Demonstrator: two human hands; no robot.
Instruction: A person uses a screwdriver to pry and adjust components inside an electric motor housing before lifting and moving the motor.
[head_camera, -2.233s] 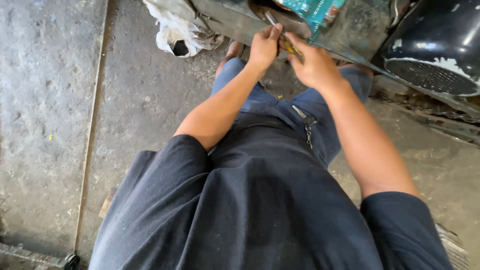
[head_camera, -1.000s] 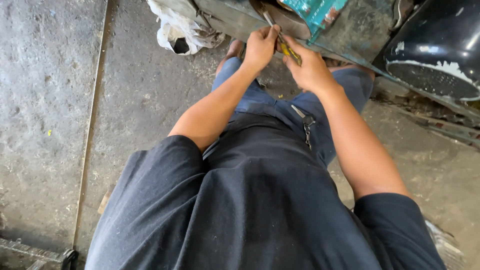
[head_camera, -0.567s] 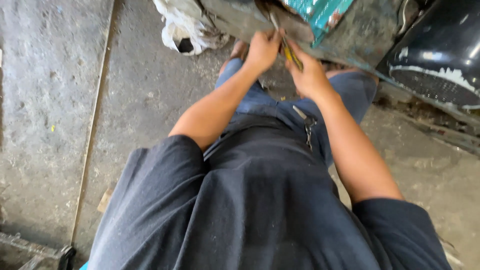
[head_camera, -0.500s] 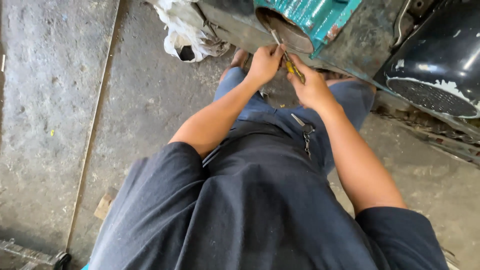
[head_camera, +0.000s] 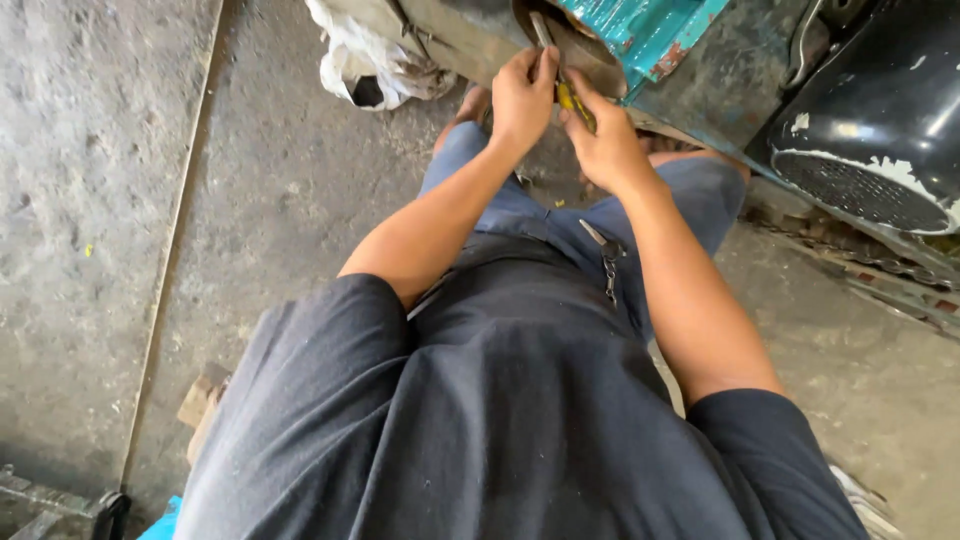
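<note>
My left hand is closed around a thin metal rod or tool shaft that points up into a round opening of a dirty metal body. My right hand grips a yellow-handled tool, probably pliers, right beside the left hand. Both hands touch at the opening's lower edge. A teal painted metal part sits just above the right hand. What the tool tips hold is hidden.
A white crumpled rag or bag lies on the concrete floor to the left. A black rounded vehicle panel stands at the right. A key clip hangs at my jeans. A wooden block lies low left.
The view has tilted up a little, showing more of the opening and teal part. Both hands stay together at the opening with the same tools, shifting only slightly.
</note>
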